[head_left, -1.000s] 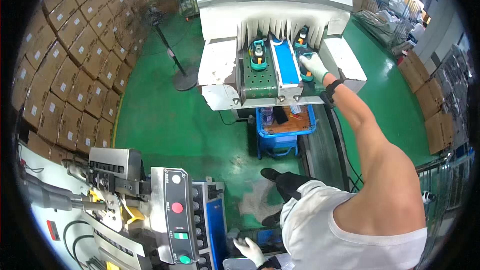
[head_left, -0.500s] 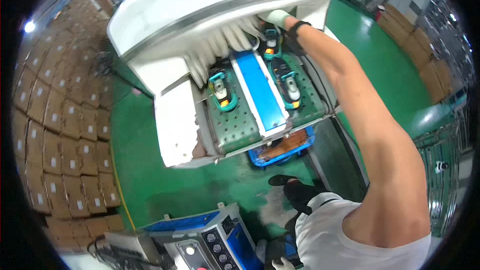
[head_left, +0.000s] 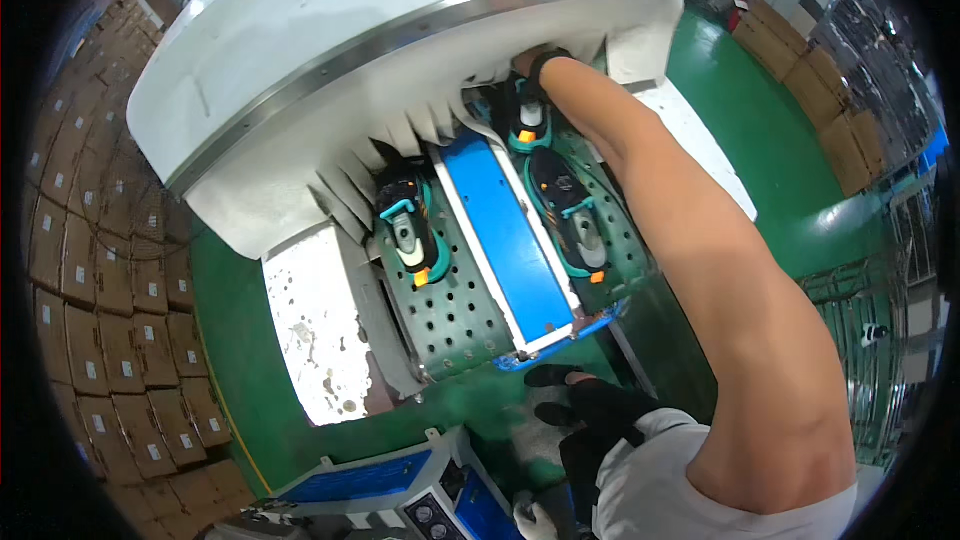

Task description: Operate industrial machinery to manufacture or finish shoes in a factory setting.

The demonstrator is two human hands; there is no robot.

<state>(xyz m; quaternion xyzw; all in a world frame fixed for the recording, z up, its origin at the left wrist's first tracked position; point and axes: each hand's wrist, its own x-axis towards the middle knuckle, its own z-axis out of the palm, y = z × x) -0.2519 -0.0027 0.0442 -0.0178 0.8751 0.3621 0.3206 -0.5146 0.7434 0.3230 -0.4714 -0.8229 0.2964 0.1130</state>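
Observation:
My right arm stretches forward into the mouth of a large white machine. The right hand is at the cloth strips there, and its fingers are hidden. Just below it a black shoe with teal edging and a grey-and-orange insert sits partly under the strips. A similar shoe lies nearer on the right green perforated belt, and another shoe on the left belt. My left hand, in a whitish glove, hangs low at the bottom edge, apart from the shoes; its fingers are unclear.
A blue strip with white borders divides the two belts. Beneath the machine's front shows a blue cart rim. A control cabinet with blue panels stands close behind at lower left. Stacked cartons line the left; more boxes stand far right.
The machine and shoes now appear larger and nearer. My right hand has gone deeper behind the strips, its glove no longer showing. The left hand appears slightly further left.

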